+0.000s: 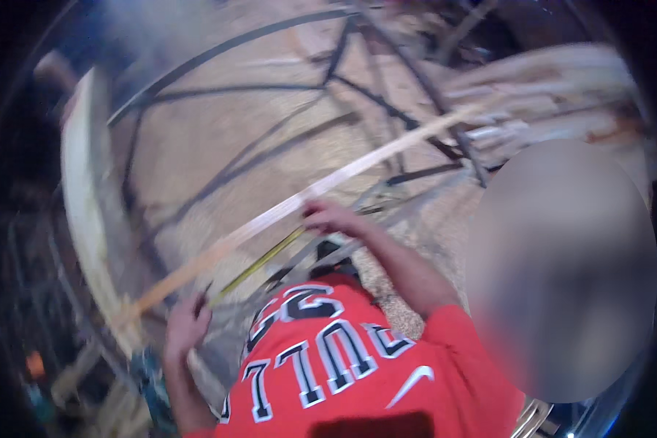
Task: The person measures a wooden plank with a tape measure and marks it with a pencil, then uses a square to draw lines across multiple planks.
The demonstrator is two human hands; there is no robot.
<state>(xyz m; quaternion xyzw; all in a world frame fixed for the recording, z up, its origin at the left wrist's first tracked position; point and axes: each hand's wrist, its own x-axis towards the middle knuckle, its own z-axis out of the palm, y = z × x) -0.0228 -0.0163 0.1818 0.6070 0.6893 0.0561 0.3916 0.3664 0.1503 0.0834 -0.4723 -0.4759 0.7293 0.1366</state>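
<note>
A yellow tape measure (261,264) has its blade stretched between my two hands, beside a long, narrow wooden strip (285,207). My left hand (188,323) is closed at the blade's lower left end, close to the strip's near end; a short dark thing at its fingertips is too blurred to name. Higher up, my right hand (332,217) has bent fingers closed at the blade's other end, just below the strip's edge. The tape's case cannot be made out. The strip runs slantwise from lower left to upper right.
Beneath the strip stands a dark metal frame (233,89) of thin bars over a sawdust-covered floor (248,168). A thick pale timber (80,190) rises at left. Stacked boards (555,87) lie at upper right. A large blurred oval hides much of the right side.
</note>
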